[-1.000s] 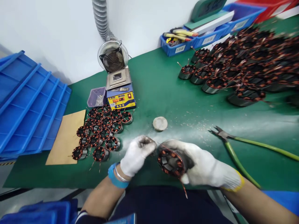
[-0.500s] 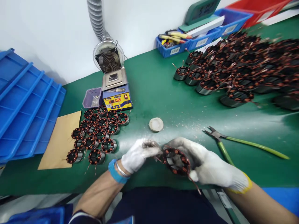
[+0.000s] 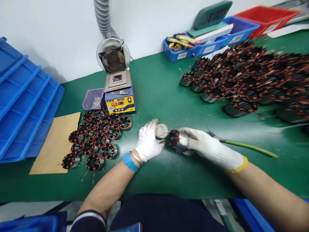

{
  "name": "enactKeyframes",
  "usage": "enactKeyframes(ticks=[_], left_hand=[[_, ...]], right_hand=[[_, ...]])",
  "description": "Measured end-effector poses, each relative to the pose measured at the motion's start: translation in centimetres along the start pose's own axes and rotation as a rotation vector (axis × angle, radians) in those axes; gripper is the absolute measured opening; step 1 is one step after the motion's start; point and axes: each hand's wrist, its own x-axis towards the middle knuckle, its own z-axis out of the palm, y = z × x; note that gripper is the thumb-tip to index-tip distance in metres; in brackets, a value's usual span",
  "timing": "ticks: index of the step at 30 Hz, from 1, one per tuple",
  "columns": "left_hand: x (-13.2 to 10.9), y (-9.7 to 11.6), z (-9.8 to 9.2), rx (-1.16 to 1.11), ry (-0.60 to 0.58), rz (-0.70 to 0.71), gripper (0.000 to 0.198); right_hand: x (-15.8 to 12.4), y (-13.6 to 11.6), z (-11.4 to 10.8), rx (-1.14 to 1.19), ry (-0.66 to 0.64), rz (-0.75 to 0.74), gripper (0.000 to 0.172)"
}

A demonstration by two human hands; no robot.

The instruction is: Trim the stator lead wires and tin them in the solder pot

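Item: one wound stator (image 3: pixel 177 140), copper coils on a steel core, was held lying on its side just above the green mat (image 3: pixel 164 87), near the front edge of the bench, between both gloved hands

Right hand (image 3: pixel 207 149): fingers were closed round the steel barrel of the stator, with a firm hold

Left hand (image 3: pixel 147 141): it was curled against the coil face of the stator; whether a wire lead was pinched could not be told. Its knuckles were set against a white disc (image 3: pixel 162 130) lying on the mat

Side cutters (image 3: pixel 241 144): green-handled, laid flat on the mat just beyond the right hand, untouched

Cluster of stators (image 3: pixel 96 138): stood upright in close rows, left of the hands, partly bordered by a cardboard sheet (image 3: pixel 56 143)

Solder pot (image 3: pixel 119 95): blue and yellow case with a lit display, placed behind the cluster; a purple tray (image 3: pixel 93 100) was set just beside it, and a grey hose (image 3: pixel 102 16) was hung above

Heap of stators (image 3: pixel 253 74): massed at the far right of the mat, wire ends projecting

Blue crates (image 3: pixel 24 103): stacked at the far left

Blue bins (image 3: pixel 180 53): ranged along the back wall, tools lying in the nearest
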Motion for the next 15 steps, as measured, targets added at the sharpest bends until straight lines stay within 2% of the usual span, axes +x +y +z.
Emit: enactKeyframes(ticks=[3,9,13,15], left_hand=[[0.4,-0.1,-0.1,0.005,-0.042,0.031,0.077],[0.3,-0.4,-0.1,0.003,-0.026,0.079,0.070],[0.3,-0.3,-0.2,0.005,-0.029,0.080,0.066],[0.4,-0.2,-0.3,0.003,-0.019,0.091,0.062]], right_hand=[[0.1,-0.9,-0.4,-0.115,0.001,0.042,0.055],[0.3,-3.6,-1.3,-0.483,-0.034,-0.003,0.052],[0.9,-5.2,-1.8,-0.830,0.070,-0.080,0.052],[1.1,-5.9,-1.9,-0.916,0.092,-0.096,0.053]])
